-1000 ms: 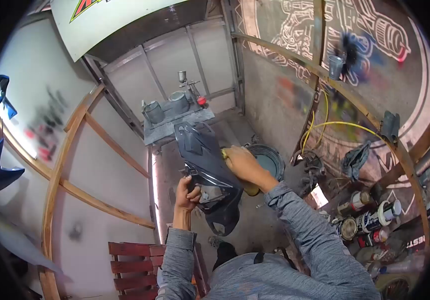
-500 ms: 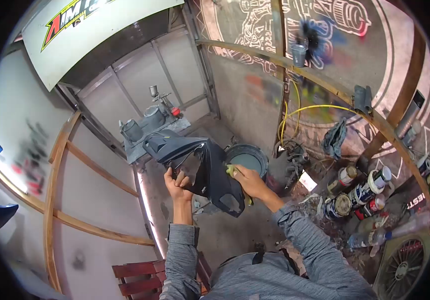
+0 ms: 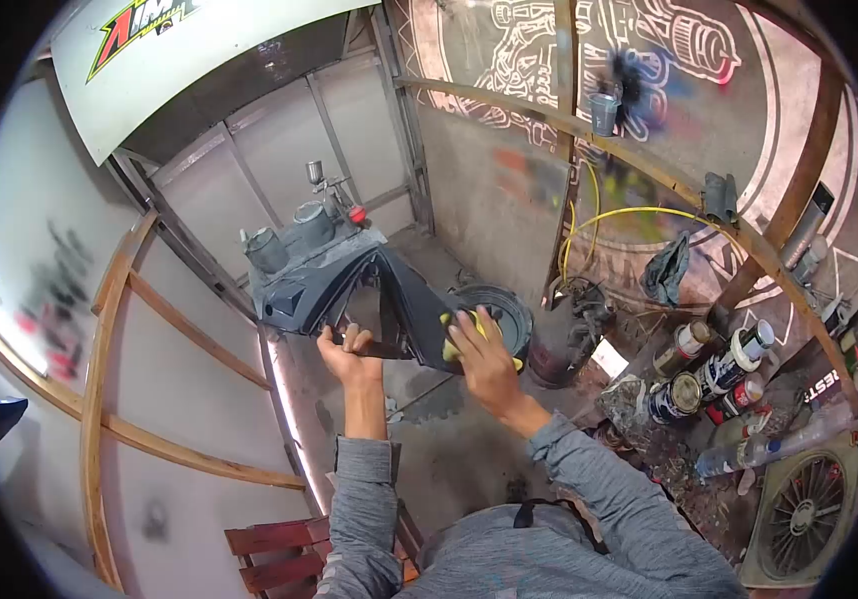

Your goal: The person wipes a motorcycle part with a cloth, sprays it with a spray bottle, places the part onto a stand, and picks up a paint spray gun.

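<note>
My left hand [image 3: 353,359] is closed around the lower edge of a dark grey motorcycle fairing panel [image 3: 411,304], holding it up in front of me. The panel is tilted, with a long opening in its middle. On its right end, my right hand [image 3: 492,371] presses a yellow-green cloth [image 3: 450,350], fingers spread over it. Part of the cloth sticks out around the fingers; the rest is hidden under the hand. Just behind that hand stands a dark bucket [image 3: 521,317] with liquid in it.
A stand [image 3: 359,242] at the back left holds grey-smeared cups [image 3: 312,222] and a spray gun [image 3: 315,174]. Paint cans [image 3: 682,392] and a fan [image 3: 802,514] sit on the right. A yellow hose [image 3: 639,211] hangs along the wall; a red wooden chair [image 3: 274,554] is low left.
The panel has turned, its right end swinging up and its left end lower. My right hand has gone from gripping the cloth at the panel's edge to lying over it on the surface.
</note>
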Motion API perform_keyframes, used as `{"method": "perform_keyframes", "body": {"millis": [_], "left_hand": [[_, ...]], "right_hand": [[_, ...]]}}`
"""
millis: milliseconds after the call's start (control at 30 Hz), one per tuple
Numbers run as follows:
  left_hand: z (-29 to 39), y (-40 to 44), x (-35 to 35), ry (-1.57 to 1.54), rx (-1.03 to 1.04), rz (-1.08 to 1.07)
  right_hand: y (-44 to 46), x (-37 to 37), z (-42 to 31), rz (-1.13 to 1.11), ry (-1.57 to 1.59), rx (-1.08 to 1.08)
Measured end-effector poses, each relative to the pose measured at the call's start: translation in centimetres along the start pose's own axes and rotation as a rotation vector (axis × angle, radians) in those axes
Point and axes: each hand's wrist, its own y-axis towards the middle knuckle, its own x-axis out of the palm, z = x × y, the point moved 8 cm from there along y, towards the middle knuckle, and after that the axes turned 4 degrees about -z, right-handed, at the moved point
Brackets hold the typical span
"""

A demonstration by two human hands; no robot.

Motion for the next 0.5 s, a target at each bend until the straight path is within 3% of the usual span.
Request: {"method": "perform_keyframes", "body": {"millis": [100, 167, 300, 500], "left_hand": [[-0.2, -0.3, 1.4, -0.006, 0.009, 0.027], [0.5, 0.7, 1.5, -0.080, -0.043, 0.035], [0.9, 0.3, 2.1, 0.018, 0.069, 0.079], [0.5, 0.8, 1.7, -0.007, 0.017, 0.138]], "right_hand": [[0.6, 1.4, -1.3, -0.033, -0.066, -0.098], [-1.3, 2.3, -2.8, -0.145, 0.059, -0.244], [-1.5, 2.2, -1.9, -0.062, -0.050, -0.182], [-0.9, 0.8, -1.0, -0.034, -0.005, -0.288]]}}
